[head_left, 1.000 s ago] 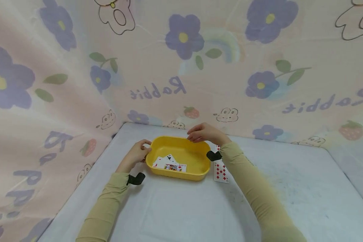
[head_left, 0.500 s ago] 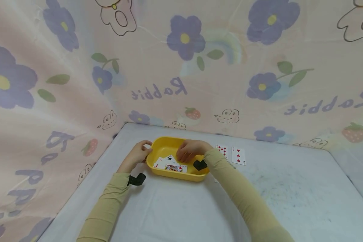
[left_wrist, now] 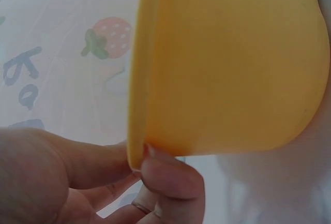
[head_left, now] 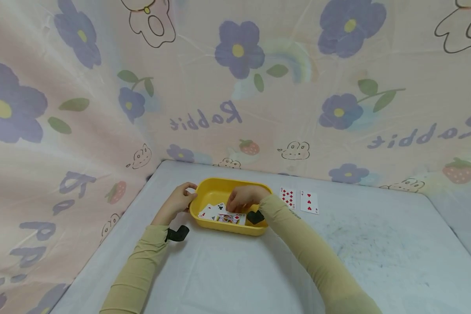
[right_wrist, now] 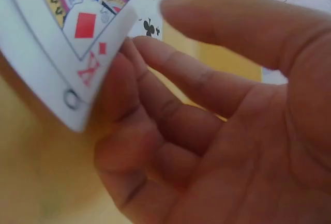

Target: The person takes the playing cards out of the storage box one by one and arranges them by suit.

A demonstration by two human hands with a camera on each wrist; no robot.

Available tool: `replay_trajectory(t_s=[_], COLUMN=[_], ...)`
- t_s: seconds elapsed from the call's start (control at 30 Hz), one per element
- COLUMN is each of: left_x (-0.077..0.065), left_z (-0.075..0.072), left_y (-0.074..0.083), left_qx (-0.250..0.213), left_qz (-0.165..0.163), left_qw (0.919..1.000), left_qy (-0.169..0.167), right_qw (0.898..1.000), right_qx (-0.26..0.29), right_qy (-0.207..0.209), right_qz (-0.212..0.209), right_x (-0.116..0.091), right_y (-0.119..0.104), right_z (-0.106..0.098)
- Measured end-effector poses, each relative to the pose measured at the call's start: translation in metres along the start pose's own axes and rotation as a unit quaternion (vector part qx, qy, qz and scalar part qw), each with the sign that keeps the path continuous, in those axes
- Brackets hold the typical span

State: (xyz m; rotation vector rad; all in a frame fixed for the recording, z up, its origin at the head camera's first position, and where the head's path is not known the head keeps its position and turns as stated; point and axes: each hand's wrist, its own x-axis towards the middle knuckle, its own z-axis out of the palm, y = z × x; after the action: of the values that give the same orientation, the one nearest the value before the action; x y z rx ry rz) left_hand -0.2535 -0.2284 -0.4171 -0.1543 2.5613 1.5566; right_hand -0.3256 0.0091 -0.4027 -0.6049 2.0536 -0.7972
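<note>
A yellow plastic basin [head_left: 216, 184] stands on the table with several playing cards in it. My left hand [head_left: 177, 201] pinches its left rim; in the left wrist view the thumb and fingers [left_wrist: 173, 175] meet around that rim. Inside the basin, my right hand [head_left: 244, 198] is at the cards. The king of diamonds [right_wrist: 85, 25] is tilted up, with my curled fingers against its edge and the thumb standing apart from it. A corner marked Q shows beside the king. Behind it lies a clubs card [head_left: 220, 206].
On the white-covered table [head_left: 235, 270], right of the basin, lie a diamonds card [head_left: 287, 197] and a hearts card [head_left: 309, 202]. My right sleeve [head_left: 306, 240] crosses just in front of them. A patterned cloth [head_left: 274, 109] hangs behind and at the left.
My right hand has come from over the far rim down into the basin. The king of diamonds has shifted slightly right and lifted. My left hand has stayed on the rim.
</note>
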Motion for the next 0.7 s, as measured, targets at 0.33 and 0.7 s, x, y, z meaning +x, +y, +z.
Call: replay_trajectory(t_s=[0.33,0.7], left_x=[0.004,0.004], left_z=[0.001,0.001], left_y=[-0.002,0.0], left_qx=[-0.007,-0.002], left_qz=[-0.008,-0.012], left_qw=[0.9999,0.9999], left_qy=[0.0,0.002], right_qw=[1.0,0.992], right_qx=[-0.027,-0.009], right_qy=[0.005,0.123], right_qz=[-0.008,0.014], right_x=[-0.002,-0.014], right_y=[0.002,0.019], right_z=[-0.002,-0.015])
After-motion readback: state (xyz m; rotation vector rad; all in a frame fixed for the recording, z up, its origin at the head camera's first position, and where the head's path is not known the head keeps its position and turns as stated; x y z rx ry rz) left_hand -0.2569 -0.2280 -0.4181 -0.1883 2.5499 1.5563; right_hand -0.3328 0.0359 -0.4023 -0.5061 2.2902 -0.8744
